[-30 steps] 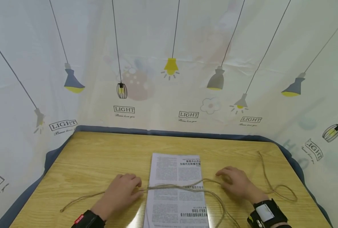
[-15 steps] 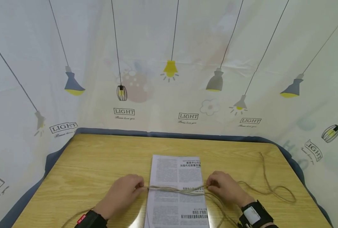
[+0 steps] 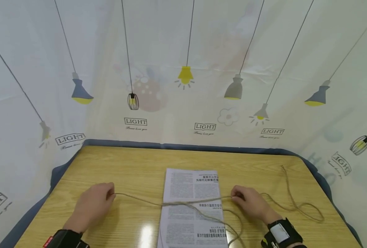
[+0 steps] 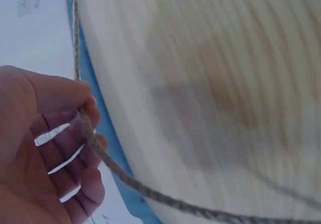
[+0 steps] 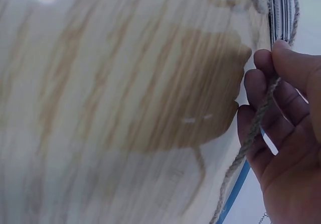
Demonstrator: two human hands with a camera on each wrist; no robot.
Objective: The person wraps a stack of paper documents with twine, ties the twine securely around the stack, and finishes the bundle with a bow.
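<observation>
**Jute twine held across a stack of newspapers, both hands engaged**

Grip: left hand (image 3: 92,206) pinches the jute twine (image 3: 183,203) between thumb and curled fingers (image 4: 83,143); right hand (image 3: 248,203) pinches a second part of the same twine, the strand running along its curled fingers (image 5: 261,83). Both hands hover low over the table, one to each side of the stack.

Position: the twine runs from the left hand, crosses the folded newspaper stack (image 3: 192,206) at mid-height and reaches the right hand. Slack strands trail over the stack's near right part; a loose loop lies on the table to the right of the right hand.

Surroundings: wooden table (image 3: 134,168) with a blue edge; printed curtain (image 3: 183,69) with lamp motifs and "LIGHT" labels on three sides. Black wristbands on both wrists. Nothing blocks either hand.

Change: half a second ago the left hand sat at the stack's left edge; it is now well to the left, drawing out a length of twine. The right hand has barely shifted.

Materials: coarse, twisted, tan fibre; flat printed paper, glossy in places; pale yellow wood grain with glare.
</observation>
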